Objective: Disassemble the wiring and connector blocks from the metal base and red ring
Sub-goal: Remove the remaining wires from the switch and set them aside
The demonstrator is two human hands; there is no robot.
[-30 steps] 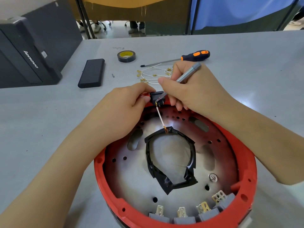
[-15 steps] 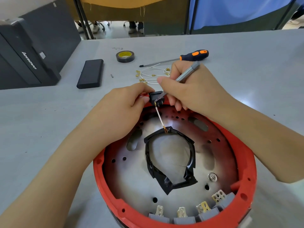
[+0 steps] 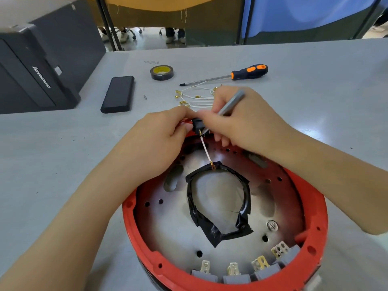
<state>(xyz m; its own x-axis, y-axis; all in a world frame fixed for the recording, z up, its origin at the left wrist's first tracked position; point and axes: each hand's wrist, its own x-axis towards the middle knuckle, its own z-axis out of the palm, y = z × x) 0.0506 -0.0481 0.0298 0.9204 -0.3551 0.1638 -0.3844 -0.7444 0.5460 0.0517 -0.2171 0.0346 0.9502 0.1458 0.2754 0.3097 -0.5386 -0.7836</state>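
The red ring (image 3: 317, 225) surrounds the shiny metal base (image 3: 168, 223) in front of me. My left hand (image 3: 159, 141) pinches a small black connector block (image 3: 197, 124) at the ring's far rim. My right hand (image 3: 241, 120) grips a grey pen-like tool (image 3: 233, 103), its tip at the block's terminal. A white wire (image 3: 206, 150) runs from the block down to a black taped loop (image 3: 218, 202) lying on the base. Several grey connector blocks (image 3: 266, 271) with metal tabs sit along the near rim.
Loose white wires with gold terminals (image 3: 193, 97) lie beyond my hands. Further back are an orange-black screwdriver (image 3: 241, 74), a tape roll (image 3: 161, 72) and a flat black case (image 3: 118, 93). A black Lenovo box (image 3: 37, 66) stands at the far left.
My hands have shifted slightly on the black block and the tool has tilted a little. The wire still links block and taped loop.
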